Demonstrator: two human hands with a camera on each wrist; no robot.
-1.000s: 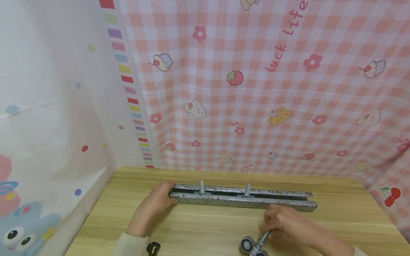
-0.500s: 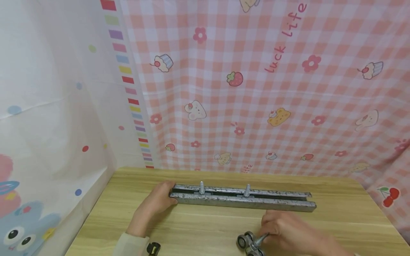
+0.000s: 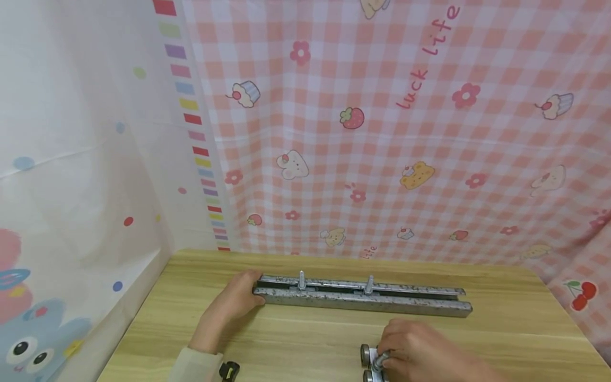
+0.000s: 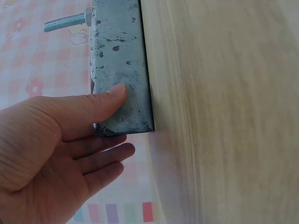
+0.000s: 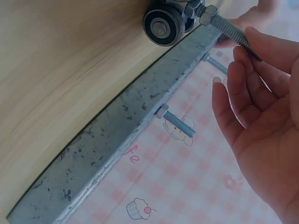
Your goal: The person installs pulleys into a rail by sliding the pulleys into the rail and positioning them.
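A grey steel channel rail (image 3: 363,303) with dark specks lies along the table, its slot facing up. Two threaded bolts, a left one (image 3: 302,280) and a right one (image 3: 369,285), stick up out of the slot. At the rail's left end my left hand (image 3: 234,298) grips it, the thumb (image 4: 110,100) on the front face and fingers round the end. In front of the rail, my right hand (image 3: 417,350) pinches the threaded bolt (image 5: 229,31) of a roller trolley (image 3: 365,355). Its black-rimmed wheel (image 5: 161,25) shows in the right wrist view; part of the trolley is hidden by fingers.
A small black object (image 3: 229,371) with a yellow mark lies by the left sleeve (image 3: 195,365). Behind the wooden table (image 3: 296,339) hangs a pink checked cloth (image 3: 324,159), with a white printed cloth (image 3: 86,159) on the left.
My right hand has moved slightly left and toward me, away from the rail. The trolley has turned, its bolt now pointing up more. My left hand stays on the rail end.
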